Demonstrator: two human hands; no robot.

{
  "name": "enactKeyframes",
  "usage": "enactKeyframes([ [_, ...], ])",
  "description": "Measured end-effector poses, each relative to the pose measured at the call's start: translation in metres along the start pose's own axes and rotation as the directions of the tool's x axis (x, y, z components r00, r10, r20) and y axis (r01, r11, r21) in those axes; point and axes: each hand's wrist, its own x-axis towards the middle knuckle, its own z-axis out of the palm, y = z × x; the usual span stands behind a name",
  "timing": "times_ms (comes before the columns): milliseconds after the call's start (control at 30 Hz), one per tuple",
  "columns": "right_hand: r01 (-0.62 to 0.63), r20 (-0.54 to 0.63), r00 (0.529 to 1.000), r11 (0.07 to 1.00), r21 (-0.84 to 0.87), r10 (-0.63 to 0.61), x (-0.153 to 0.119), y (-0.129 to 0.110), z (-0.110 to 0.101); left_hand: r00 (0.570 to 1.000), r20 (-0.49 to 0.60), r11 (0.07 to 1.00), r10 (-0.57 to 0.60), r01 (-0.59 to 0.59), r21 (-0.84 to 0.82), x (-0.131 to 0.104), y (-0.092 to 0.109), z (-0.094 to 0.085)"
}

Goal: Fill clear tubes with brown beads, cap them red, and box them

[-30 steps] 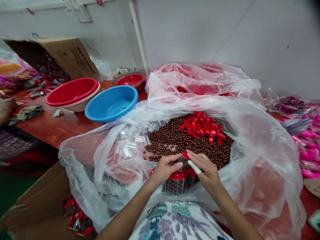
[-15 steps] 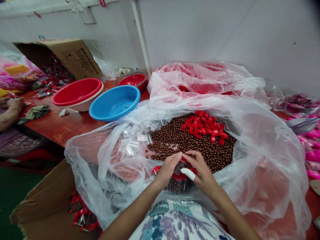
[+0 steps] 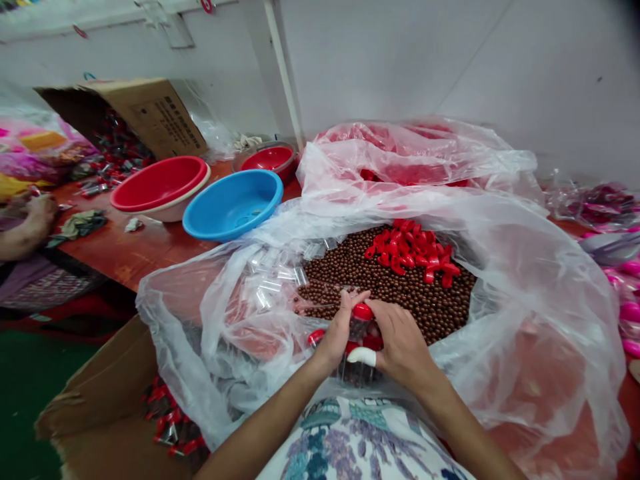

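Observation:
Between my hands is a small clear container with a red cap, held above a heap of brown beads. My left hand closes on its left side, fingers pointing up by the cap. From the right, my right hand holds it too, with a white covering on the thumb. Just below, partly hidden by my hands, are several bead-filled clear containers with red tops. Loose red caps lie on the far side of the beads, and empty clear containers lie to the left.
White plastic sheeting surrounds the beads. Blue and red basins stand at the back left, near a tipped carton. An open cardboard box is at lower left. A co-worker's hand shows at far left.
My right hand has turned over the container, its fingers now flatter and the wrapped thumb lower and further left. The red cap now shows clearly between my hands. The view has shifted slightly.

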Motion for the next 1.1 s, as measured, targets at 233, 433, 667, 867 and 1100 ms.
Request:
enactKeyframes([
  [233, 0.085, 0.015, 0.996, 0.979, -0.187, -0.084, 0.007, -0.002, 0.003, 0.997, 0.025, 0.996, -0.072, 0.073, -0.042, 0.000, 0.007, 0.007],
  [433, 0.173, 0.025, 0.985, 0.964, -0.203, -0.172, 0.009, 0.003, -0.002, 0.971, 0.172, 0.980, -0.163, 0.179, -0.084, -0.004, 0.009, 0.007],
  [667, 0.159, 0.071, 0.986, 0.976, -0.145, -0.150, 0.011, -0.001, -0.004, 0.963, 0.229, 0.981, -0.145, 0.170, -0.097, -0.005, 0.006, 0.007],
  [867, -0.257, 0.045, 0.967, 0.954, 0.154, 0.253, -0.006, 0.016, -0.027, 1.000, 0.030, 0.995, -0.005, 0.002, 0.097, -0.018, 0.031, -0.032],
  [1100, -0.572, 0.289, 0.797, 0.816, 0.082, 0.530, -0.052, 0.023, -0.035, 0.971, -0.187, 0.805, -0.146, 0.227, 0.549, -0.063, 0.010, -0.089],
])
